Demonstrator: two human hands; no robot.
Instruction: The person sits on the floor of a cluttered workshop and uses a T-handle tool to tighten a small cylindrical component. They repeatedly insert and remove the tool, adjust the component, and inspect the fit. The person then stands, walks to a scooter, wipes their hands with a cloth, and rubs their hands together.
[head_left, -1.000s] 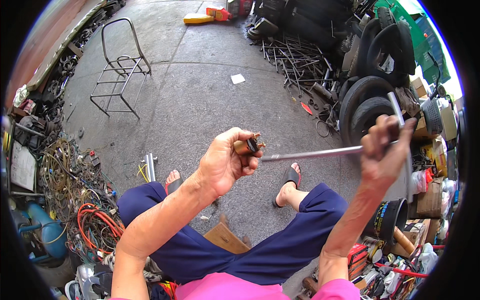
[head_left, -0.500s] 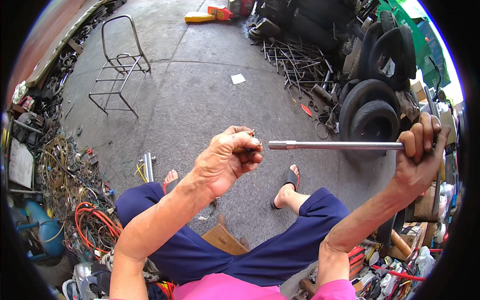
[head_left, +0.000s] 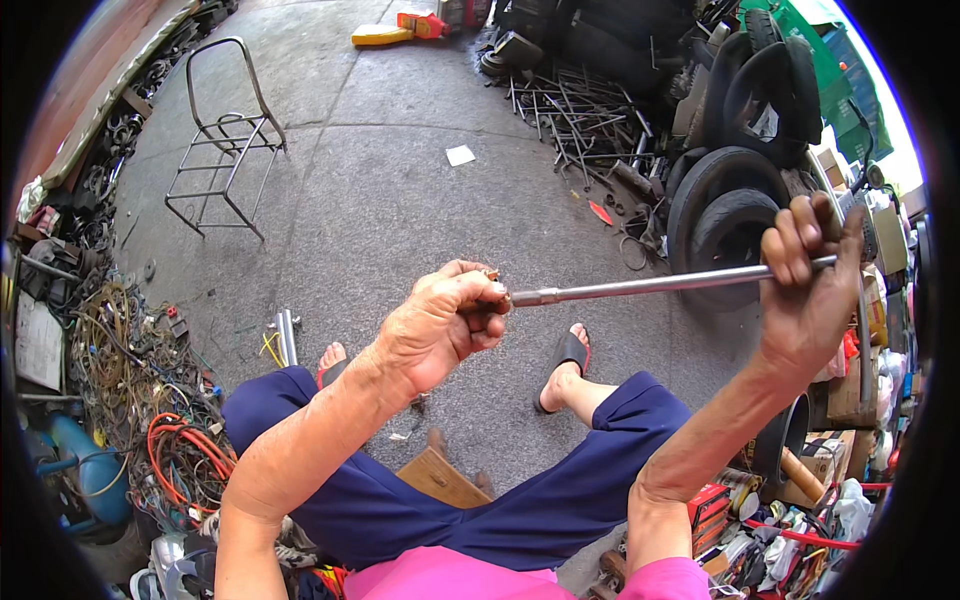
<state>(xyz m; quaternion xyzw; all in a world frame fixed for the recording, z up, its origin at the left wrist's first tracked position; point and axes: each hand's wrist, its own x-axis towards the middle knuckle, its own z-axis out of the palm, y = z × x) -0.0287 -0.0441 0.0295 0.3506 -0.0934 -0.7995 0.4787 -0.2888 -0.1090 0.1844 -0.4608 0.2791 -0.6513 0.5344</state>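
Observation:
My left hand (head_left: 452, 318) is closed in a pinch around a small brass-coloured metal piece, mostly hidden by the fingers. Its exact kind I cannot make out. A long, thin metal rod (head_left: 650, 283) with a thicker socket-like tip runs from my right hand (head_left: 812, 275) to that piece. The fingers of my right hand wrap round the rod's far right end. The rod's tip meets the piece at my left fingertips; whether it fits over it is hidden. Both hands are held up in front of me, above my knees.
A metal chair frame (head_left: 228, 140) stands ahead on the left. Tangled wires (head_left: 130, 390) and an orange hose (head_left: 180, 455) lie at left. Old tyres (head_left: 735, 220) and a heap of metal rods (head_left: 585, 120) are at right. A wooden stool (head_left: 445, 478) shows between my legs.
The gap between the rod's tip and my left hand has gone; the tip now meets the small piece. My right hand moved left and slightly up, tilting the rod.

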